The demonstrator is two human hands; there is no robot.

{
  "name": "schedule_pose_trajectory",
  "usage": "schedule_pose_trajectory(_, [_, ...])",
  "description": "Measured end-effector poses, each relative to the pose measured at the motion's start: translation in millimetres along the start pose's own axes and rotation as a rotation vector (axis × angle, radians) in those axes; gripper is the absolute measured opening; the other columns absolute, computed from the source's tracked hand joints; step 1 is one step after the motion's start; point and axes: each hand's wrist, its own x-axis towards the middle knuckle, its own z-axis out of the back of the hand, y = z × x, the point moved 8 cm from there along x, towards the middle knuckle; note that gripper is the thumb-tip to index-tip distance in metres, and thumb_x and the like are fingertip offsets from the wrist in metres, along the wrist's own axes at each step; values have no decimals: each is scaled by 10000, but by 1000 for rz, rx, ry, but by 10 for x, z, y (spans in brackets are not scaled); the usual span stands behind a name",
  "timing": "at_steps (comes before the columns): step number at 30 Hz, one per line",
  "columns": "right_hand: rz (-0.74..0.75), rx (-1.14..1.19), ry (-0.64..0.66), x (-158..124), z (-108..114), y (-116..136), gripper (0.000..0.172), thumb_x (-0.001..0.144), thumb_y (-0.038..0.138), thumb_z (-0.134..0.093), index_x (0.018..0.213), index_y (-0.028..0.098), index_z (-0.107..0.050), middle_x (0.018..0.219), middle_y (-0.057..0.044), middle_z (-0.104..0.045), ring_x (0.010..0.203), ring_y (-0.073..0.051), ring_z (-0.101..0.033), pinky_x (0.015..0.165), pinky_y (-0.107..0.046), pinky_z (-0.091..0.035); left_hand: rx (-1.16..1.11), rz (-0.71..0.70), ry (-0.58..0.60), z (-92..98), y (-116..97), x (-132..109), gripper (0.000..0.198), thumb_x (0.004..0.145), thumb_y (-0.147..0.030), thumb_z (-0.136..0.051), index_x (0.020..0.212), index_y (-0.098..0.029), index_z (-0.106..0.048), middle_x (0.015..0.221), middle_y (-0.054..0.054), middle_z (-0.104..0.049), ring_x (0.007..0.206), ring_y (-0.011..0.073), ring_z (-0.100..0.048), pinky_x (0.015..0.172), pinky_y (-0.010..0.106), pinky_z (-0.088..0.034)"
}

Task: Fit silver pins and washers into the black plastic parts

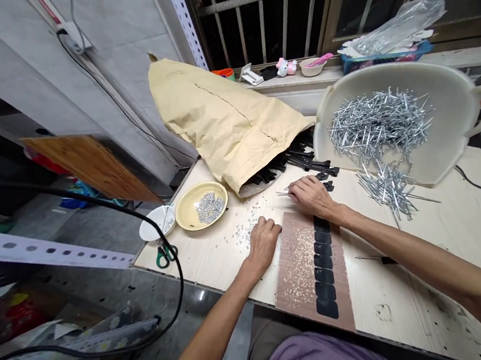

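My left hand [264, 239] rests on the table beside small shiny metal pieces [243, 230], its fingers curled together; whatever they hold is hidden. My right hand [311, 196] is closed around a few thin metal rods [283, 192] whose ends stick out to the left. Under the right wrist lies a brown, pitted board [295, 289] with a column of black rounded-square pieces [324, 275]. Black plastic parts [307, 161] spill from a large tan sack [234, 117] just beyond that hand. A tilted whitish basin [443, 107] at the right holds a heap of metal rods [383, 122], some spilling out.
A yellow bowl [183, 213] of small metal pieces stands at the left, near a white bowl [149, 229] and green-handled scissors [162, 257]. A thin screwdriver-like tool [371, 258] lies under the right forearm. A black cable [177, 278] loops past the table's left edge.
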Motion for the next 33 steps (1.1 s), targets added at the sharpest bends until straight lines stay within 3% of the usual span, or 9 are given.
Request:
schedule_pose_trajectory(3, [-117,239,-161,-45,438,1,212,930,226,-389,941,157,-589,859,-84,-614,840,-199,-529,777,-352,-404,-130,51,-57,75,62,26,175,876,-196,-494,816,-195,-658,793,72,-584,839,217,-461,697,327,-384])
schedule_pose_trajectory(6, [-252,480,-247,-159,723,29,215,926,224,-406,1081,174,-547,929,-69,-597,820,-171,-560,731,-315,-459,-514,310,-200,186,300,2,166,857,-270,-538,831,-174,-671,816,72,-614,817,198,-503,710,323,-395])
schedule_pose_trajectory(8, [-275,574,-193,-235,757,137,247,928,212,-411,1136,196,-544,969,-57,-593,836,-159,-573,737,-303,-475,-914,529,-243,144,422,-51,222,816,-358,-589,860,-159,-678,785,53,-621,708,156,-519,638,285,-396])
schedule_pose_trajectory(10, [-254,589,-95,-310,716,289,245,928,216,-426,1117,219,-582,953,-46,-594,840,-153,-579,733,-294,-483,-1313,685,-230,57,386,-85,303,740,-418,-661,860,-140,-681,719,27,-609,592,106,-494,555,242,-372])
schedule_pose_trajectory(12, [-245,538,-23,-385,662,408,238,926,232,-442,1088,236,-616,926,-40,-593,821,-148,-579,699,-276,-483,-1590,755,-215,32,251,-84,350,654,-415,-736,840,-123,-683,681,10,-599,548,75,-478,527,215,-364])
schedule_pose_trajectory(15, [-273,426,12,-470,631,483,246,928,252,-446,1098,255,-624,909,-34,-587,791,-135,-576,653,-245,-463,-1771,776,-224,76,66,-59,353,588,-359,-794,810,-110,-680,669,6,-604,561,64,-502,551,201,-394])
schedule_pose_trajectory(21, [-300,311,-2,-553,735,501,253,943,268,-423,1122,260,-602,909,-26,-589,798,-122,-570,635,-212,-418,-1721,742,-252,127,-52,-29,298,615,-323,-782,800,-109,-687,678,15,-634,573,63,-524,598,201,-424])
schedule_pose_trajectory(28, [-331,155,-42,-659,815,491,200,931,272,-448,912,176,-622,848,-32,-608,774,-136,-563,646,-239,-384,-1416,636,-266,217,-105,-9,299,683,-352,-717,871,-119,-718,732,47,-684,623,106,-572,672,251,-461])
schedule_pose_trajectory(33, [-356,91,-38,-697,873,508,235,945,256,-412,879,172,-622,815,-35,-603,725,-131,-544,612,-245,-355,-1189,562,-265,310,-146,1,257,741,-365,-658,851,-140,-720,764,50,-700,708,144,-607,706,258,-467])
